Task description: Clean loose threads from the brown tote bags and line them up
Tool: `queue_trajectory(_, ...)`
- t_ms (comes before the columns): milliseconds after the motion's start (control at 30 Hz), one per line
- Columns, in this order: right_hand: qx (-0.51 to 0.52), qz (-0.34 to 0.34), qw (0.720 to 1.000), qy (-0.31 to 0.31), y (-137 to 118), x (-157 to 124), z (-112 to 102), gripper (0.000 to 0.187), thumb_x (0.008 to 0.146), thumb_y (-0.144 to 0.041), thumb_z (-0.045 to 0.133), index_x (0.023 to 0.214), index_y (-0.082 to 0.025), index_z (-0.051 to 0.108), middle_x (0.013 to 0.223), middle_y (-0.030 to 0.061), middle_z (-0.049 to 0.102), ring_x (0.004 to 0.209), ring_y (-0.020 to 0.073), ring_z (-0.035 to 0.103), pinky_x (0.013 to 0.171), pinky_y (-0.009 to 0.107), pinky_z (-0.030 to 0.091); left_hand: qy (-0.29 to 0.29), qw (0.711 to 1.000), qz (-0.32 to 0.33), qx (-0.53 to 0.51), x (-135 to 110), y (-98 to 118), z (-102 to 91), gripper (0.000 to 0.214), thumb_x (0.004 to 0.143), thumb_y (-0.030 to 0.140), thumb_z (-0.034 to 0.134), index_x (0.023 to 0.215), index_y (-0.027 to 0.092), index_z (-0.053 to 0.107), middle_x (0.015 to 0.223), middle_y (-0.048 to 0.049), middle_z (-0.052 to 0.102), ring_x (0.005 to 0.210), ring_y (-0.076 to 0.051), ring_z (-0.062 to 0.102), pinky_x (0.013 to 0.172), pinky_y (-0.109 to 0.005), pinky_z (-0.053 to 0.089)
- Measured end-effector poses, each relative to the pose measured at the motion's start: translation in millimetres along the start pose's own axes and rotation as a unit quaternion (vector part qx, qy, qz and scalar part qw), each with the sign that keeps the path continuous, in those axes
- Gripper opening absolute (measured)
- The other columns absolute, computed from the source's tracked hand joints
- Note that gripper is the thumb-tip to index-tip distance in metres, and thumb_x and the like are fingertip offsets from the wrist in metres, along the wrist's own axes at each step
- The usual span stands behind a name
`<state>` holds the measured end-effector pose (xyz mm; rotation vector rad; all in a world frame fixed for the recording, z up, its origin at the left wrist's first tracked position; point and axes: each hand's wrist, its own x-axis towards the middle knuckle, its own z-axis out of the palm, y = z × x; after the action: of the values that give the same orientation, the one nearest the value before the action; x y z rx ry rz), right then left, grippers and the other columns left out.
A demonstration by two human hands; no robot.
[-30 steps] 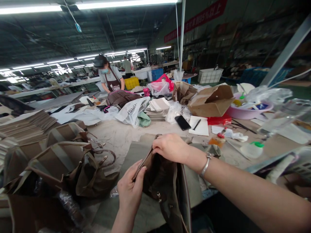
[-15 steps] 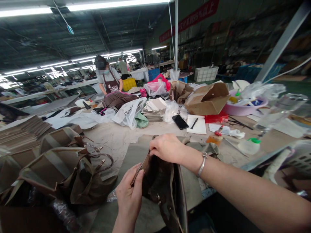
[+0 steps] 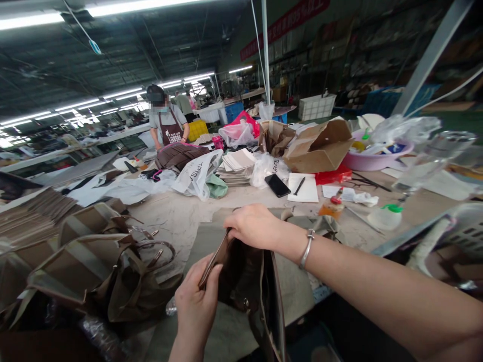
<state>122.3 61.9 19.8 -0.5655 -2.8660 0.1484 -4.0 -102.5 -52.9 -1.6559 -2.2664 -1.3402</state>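
A dark brown handbag (image 3: 241, 281) stands with its mouth open toward me, over a grey-green sheet (image 3: 199, 241) on the table. My left hand (image 3: 198, 294) pinches the bag's left rim, thumb on the inner side. Farther along that same rim, my right hand (image 3: 251, 226) grips the edge near the far corner, its fingers bent over it; a silver bangle is on the wrist. Inside the bag the lining is dark, and a small metal fitting (image 3: 246, 303) shows near the near panel. The bag's bottom is hidden.
Several similar brown bags (image 3: 86, 266) crowd the left, beside a stack of brown panels (image 3: 33, 216). A phone (image 3: 277, 186), a notepad (image 3: 309, 191), an orange glue bottle (image 3: 332, 207) and a green-capped bottle (image 3: 387, 217) lie beyond my hands. Across the table stands a co-worker (image 3: 169, 120).
Both hands have shifted slightly left in view, still gripping the bag's rim. The whole scene has also moved a little left, as the camera turned slightly.
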Motion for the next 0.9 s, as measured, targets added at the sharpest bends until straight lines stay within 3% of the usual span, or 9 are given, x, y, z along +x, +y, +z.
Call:
queue_trajectory(167, -0.013, 0.003, 1.000, -0.012, 0.6, 3.6, -3.0, 0.015, 0.082, -0.030, 0.052, 0.086, -0.022, 0.065, 0.084, 0.0053, 0.067, 0.080, 0.0202, 0.061, 0.061, 0.025, 0.038, -0.060, 0.996, -0.035, 0.061, 7.6, -3.7, -13.5, 0.054, 0.069, 0.046, 0.066, 0.117, 0.022, 0.058, 0.098, -0.0038, 0.070, 0.088, -0.021, 0.066, 0.077, -0.028, 0.054)
queue_trajectory(267, -0.013, 0.003, 1.000, -0.008, 0.8, 5.3, -2.8, 0.016, 0.082, -0.029, 0.052, 0.087, -0.022, 0.065, 0.084, 0.0057, 0.067, 0.079, 0.0209, 0.061, 0.061, 0.026, 0.039, -0.107, 0.992, -0.004, 0.069, 12.3, 1.5, -19.7, 0.045, 0.072, 0.044, 0.064, 0.111, 0.023, 0.062, 0.102, -0.0030, 0.069, 0.092, -0.022, 0.065, 0.083, -0.029, 0.052)
queue_trajectory(400, -0.009, 0.009, 1.000, -0.004, 2.0, 6.4, -1.0, 0.017, 0.081, -0.030, 0.053, 0.086, -0.021, 0.066, 0.083, 0.0064, 0.068, 0.078, 0.0218, 0.062, 0.061, 0.027, 0.040, -0.079, 0.994, 0.030, 0.069, 15.2, 4.4, -18.2, 0.028, 0.082, 0.036, 0.054, 0.103, 0.023, 0.067, 0.101, -0.0030, 0.070, 0.092, -0.020, 0.065, 0.085, -0.028, 0.051)
queue_trajectory(733, 0.001, 0.018, 1.000, -0.012, 1.9, 3.6, -3.0, 0.018, 0.082, -0.029, 0.053, 0.087, -0.021, 0.067, 0.084, 0.0072, 0.069, 0.079, 0.0207, 0.062, 0.064, 0.026, 0.042, 0.008, 0.991, 0.081, 0.111, 10.1, -1.5, -3.5, 0.024, 0.083, 0.031, 0.053, 0.093, 0.016, 0.068, 0.092, -0.0069, 0.070, 0.083, -0.018, 0.065, 0.082, -0.026, 0.049)
queue_trajectory(833, 0.002, 0.011, 1.000, -0.007, 2.5, 2.9, -2.6, 0.017, 0.082, -0.028, 0.052, 0.085, -0.021, 0.067, 0.083, 0.0069, 0.069, 0.078, 0.0208, 0.063, 0.064, 0.027, 0.042, -0.006, 0.988, 0.085, 0.132, 12.1, -2.8, -6.4, 0.025, 0.084, 0.033, 0.049, 0.092, 0.017, 0.067, 0.092, -0.0068, 0.070, 0.084, -0.018, 0.065, 0.081, -0.026, 0.048)
queue_trajectory(900, -0.002, 0.009, 1.000, 0.001, 3.1, 3.1, -2.0, 0.016, 0.081, -0.027, 0.052, 0.084, -0.021, 0.067, 0.082, 0.0069, 0.069, 0.078, 0.0211, 0.063, 0.063, 0.027, 0.043, -0.055, 0.984, 0.073, 0.153, 16.8, 0.4, -14.2, 0.028, 0.086, 0.036, 0.045, 0.091, 0.019, 0.066, 0.091, -0.0056, 0.070, 0.081, -0.018, 0.065, 0.075, -0.024, 0.049)
